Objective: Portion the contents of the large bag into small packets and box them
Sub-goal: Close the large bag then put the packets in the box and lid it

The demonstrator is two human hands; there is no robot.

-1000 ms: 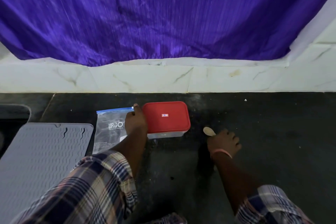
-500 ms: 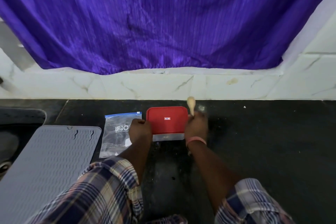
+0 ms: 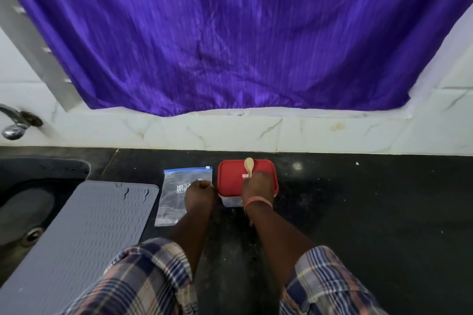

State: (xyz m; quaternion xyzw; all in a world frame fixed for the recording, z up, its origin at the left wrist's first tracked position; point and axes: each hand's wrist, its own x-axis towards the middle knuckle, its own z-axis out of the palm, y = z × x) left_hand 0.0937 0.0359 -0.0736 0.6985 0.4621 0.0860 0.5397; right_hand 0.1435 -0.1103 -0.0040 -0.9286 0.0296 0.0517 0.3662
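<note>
A clear box with a red lid (image 3: 231, 176) stands on the black counter near the back wall. Just left of it lies a flat clear zip bag (image 3: 174, 192) with a blue seal strip and printed letters. My left hand (image 3: 199, 195) rests curled over the bag's right edge, beside the box's left side; whether it grips the bag is unclear. My right hand (image 3: 257, 188) sits on the red lid, shut on a small wooden spoon (image 3: 248, 166) whose bowl points away from me.
A grey ribbed mat (image 3: 84, 238) lies at the left, partly over a dark sink (image 3: 28, 215) with a drain. A metal tap (image 3: 15, 123) juts from the left wall. A purple curtain (image 3: 230, 33) hangs above the white tiled backsplash. Black counter (image 3: 371, 212) stretches to the right.
My right hand has carried the wooden spoon from the counter on the right to the box and now rests on the red lid. My left hand has slid from the lid's corner onto the bag.
</note>
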